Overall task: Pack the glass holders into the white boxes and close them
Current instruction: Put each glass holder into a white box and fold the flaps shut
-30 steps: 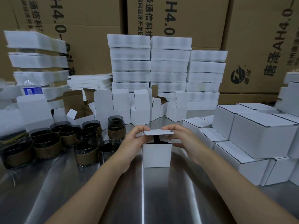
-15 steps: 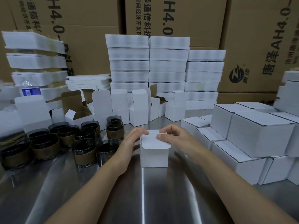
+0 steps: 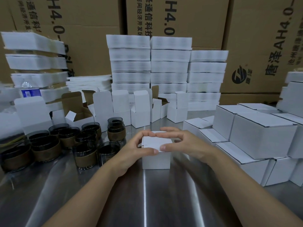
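A small white box (image 3: 155, 159) stands on the steel table (image 3: 147, 197) in front of me, its lid folded flat. My left hand (image 3: 136, 148) wraps its left top edge, thumb on the lid's near edge and fingers over the far corner. My right hand (image 3: 182, 143) pinches the lid from the right, thumb on the near corner and fingers along the far edge. Several dark glass holders (image 3: 85, 154) with brown sleeves crowd the table to the left. Whatever is inside the box is hidden.
Open white boxes (image 3: 141, 110) with raised lids stand in a row behind. Closed white boxes (image 3: 262, 136) are stacked at the right. Piles of flat white blanks (image 3: 168, 68) rise at the back and left, against large brown cartons (image 3: 177, 18). A water bottle (image 3: 30, 90) stands far left.
The lid, held up above the box a second ago, has been folded down flat. Both hands have come in onto the top, thumbs now on its near edge.
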A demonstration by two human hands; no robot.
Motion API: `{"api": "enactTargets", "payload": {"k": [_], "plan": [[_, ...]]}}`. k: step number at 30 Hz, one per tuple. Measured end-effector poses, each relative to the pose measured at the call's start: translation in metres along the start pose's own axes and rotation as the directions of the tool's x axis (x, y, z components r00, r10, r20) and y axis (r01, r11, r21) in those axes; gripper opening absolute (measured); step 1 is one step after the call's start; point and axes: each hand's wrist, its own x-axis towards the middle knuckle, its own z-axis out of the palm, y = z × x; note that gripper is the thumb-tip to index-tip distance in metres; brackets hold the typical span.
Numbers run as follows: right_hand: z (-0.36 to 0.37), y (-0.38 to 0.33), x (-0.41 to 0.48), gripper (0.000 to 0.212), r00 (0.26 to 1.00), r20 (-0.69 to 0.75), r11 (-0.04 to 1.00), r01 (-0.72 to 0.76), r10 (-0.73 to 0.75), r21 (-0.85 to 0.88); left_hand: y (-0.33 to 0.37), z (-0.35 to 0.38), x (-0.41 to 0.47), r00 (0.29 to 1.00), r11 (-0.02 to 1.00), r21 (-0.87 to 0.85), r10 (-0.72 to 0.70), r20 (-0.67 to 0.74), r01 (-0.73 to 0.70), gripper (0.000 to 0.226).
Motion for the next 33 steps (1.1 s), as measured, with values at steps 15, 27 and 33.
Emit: {"api": "enactTargets", "payload": {"k": [15, 27, 33], "plan": [[0.001, 0.011, 0.004, 0.056, 0.998, 0.06, 0.995, 0.031, -0.025, -0.097, -0.006, -0.003, 0.005, 0.999, 1.0, -0.013, -0.005, -0.036, 0.005, 0.048], [-0.002, 0.013, 0.006, 0.057, 0.996, 0.077, 0.996, 0.046, -0.04, -0.079, -0.003, -0.005, 0.003, 0.999, 0.999, -0.038, 0.016, -0.048, -0.017, 0.05], [-0.003, 0.009, 0.004, 0.054, 0.996, 0.063, 0.998, 0.058, -0.056, -0.024, -0.004, -0.004, 0.003, 0.998, 0.998, -0.043, 0.043, -0.046, -0.045, 0.045]]}}
